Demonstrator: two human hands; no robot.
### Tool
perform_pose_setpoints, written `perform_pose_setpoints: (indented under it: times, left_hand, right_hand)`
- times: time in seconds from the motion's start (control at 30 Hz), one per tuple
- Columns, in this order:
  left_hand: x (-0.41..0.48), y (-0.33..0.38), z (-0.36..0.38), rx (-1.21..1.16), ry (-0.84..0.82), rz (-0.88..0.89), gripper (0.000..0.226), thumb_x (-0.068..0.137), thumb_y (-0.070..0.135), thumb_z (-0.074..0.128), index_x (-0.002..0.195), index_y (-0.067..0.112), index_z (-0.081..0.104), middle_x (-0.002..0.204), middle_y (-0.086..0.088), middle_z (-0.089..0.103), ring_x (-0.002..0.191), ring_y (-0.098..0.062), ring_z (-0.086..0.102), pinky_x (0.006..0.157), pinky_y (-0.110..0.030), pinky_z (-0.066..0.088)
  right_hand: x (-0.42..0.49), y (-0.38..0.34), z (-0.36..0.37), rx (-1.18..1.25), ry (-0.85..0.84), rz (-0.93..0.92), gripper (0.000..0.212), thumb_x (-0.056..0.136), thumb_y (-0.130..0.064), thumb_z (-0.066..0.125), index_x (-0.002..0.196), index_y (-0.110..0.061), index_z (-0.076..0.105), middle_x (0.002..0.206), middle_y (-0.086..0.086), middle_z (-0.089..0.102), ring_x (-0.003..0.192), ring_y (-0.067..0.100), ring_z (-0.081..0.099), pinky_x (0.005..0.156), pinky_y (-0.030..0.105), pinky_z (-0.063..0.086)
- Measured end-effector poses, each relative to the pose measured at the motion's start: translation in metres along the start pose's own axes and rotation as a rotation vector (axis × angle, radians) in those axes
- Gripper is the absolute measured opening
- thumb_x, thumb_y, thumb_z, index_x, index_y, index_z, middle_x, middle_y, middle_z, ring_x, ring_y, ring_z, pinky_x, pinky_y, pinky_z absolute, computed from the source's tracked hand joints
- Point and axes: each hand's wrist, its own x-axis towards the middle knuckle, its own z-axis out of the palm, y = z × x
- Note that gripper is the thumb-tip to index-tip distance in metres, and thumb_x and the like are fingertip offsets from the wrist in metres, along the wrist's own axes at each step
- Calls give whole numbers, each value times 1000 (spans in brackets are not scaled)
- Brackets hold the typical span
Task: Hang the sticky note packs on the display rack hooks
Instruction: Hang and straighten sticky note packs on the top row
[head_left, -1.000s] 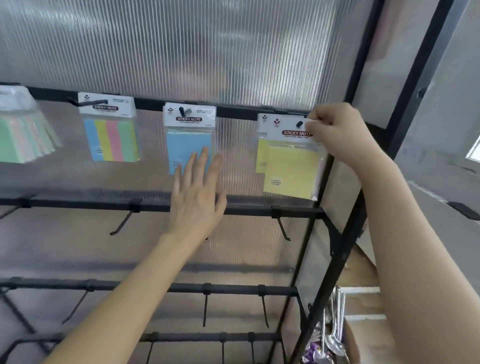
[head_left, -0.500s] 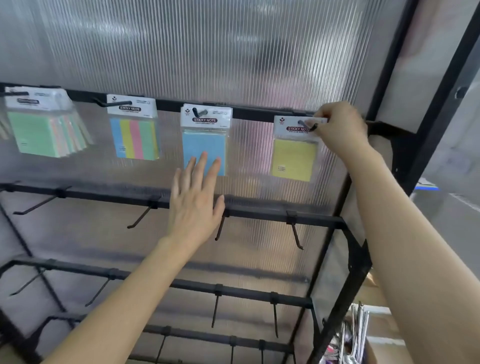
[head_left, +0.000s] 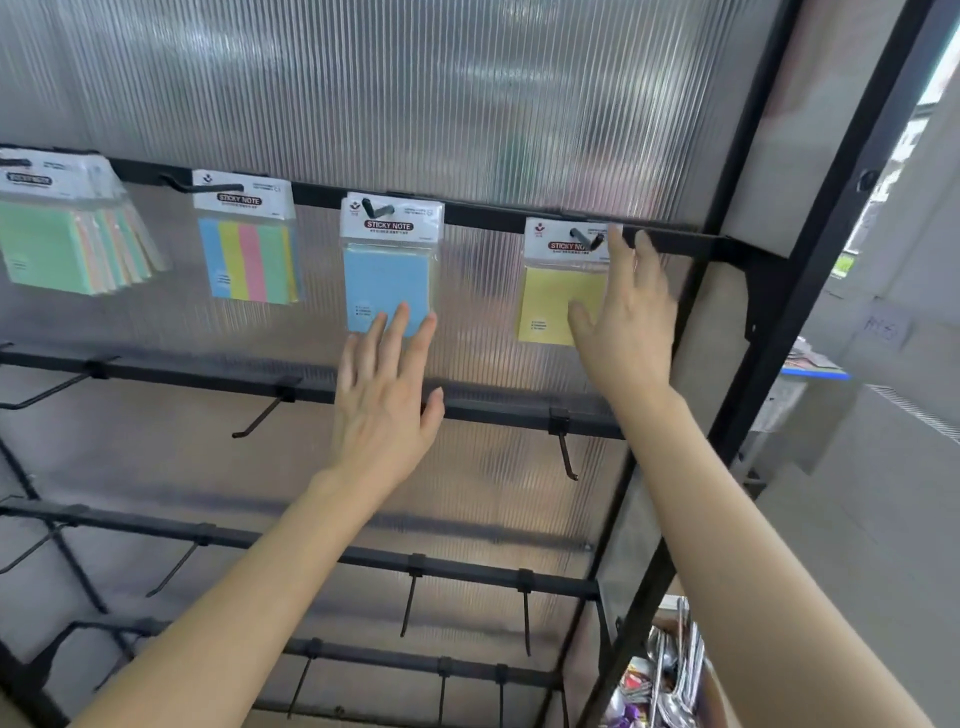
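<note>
A yellow sticky note pack (head_left: 553, 299) hangs on the rightmost hook (head_left: 586, 240) of the rack's top bar (head_left: 493, 214). My right hand (head_left: 626, 322) is in front of its right side, fingers straight and spread, holding nothing. A blue pack (head_left: 385, 280) hangs on the hook to the left; my left hand (head_left: 387, 400) lies flat below it with straight fingertips over its lower edge. Further left hang a striped multicolour pack (head_left: 250, 260) and a bunch of green and pastel packs (head_left: 67, 244).
Lower black bars carry several bare hooks, such as a hook (head_left: 567, 454) under the yellow pack. A ribbed translucent panel (head_left: 415, 93) backs the rack. The black frame post (head_left: 769, 332) stands right of my right hand. A box with metal items (head_left: 670, 680) sits at the bottom right.
My right hand has let go of the yellow pack's header and opened, dropping down beside the pack, which now hangs free on its hook. My left hand stays at the blue pack.
</note>
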Motion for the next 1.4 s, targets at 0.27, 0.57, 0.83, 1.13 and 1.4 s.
perform_pose_setpoints:
  times: [0.27, 0.57, 0.83, 1.13, 1.4]
  left_hand:
    - [-39, -8, -7, -25, -31, -39, 68, 84, 22, 60, 144, 10, 29, 149, -17, 28, 137, -35, 26, 110, -50, 17]
    - [-98, -77, -39, 80, -97, -107, 72, 82, 22, 63, 144, 11, 28, 150, -16, 27, 138, -33, 26, 110, -50, 21]
    - [-168, -199, -107, 166, -181, -263, 71, 86, 24, 56, 147, 14, 20, 153, -14, 19, 141, -30, 17, 112, -45, 10]
    - [-244, -333, -192, 261, -205, -404, 70, 86, 26, 58, 146, 13, 25, 151, -15, 24, 139, -31, 21, 111, -49, 17]
    - [-293, -430, -234, 346, -179, -572, 71, 83, 25, 61, 144, 11, 28, 149, -15, 28, 138, -32, 25, 110, -50, 20]
  right_hand:
    - [-84, -33, 27, -47, -147, -121, 69, 89, -22, 53, 148, -16, 19, 153, 18, 17, 142, 34, 13, 114, 45, 9]
    - [-147, -139, 67, 76, -322, -250, 74, 87, -20, 55, 149, -21, 13, 155, 14, 9, 144, 31, 4, 114, 42, -2]
    - [-198, -285, 94, 218, -407, -339, 69, 91, -18, 48, 149, -20, 10, 156, 13, 6, 144, 30, -2, 112, 41, -7]
    - [-261, -437, 117, 351, -525, -400, 69, 92, -21, 48, 149, -20, 8, 155, 14, 8, 143, 32, 1, 113, 44, -4]
    - [-297, -549, 139, 416, -608, -564, 69, 94, -24, 46, 149, -21, 5, 156, 12, 2, 144, 30, -3, 110, 40, -12]
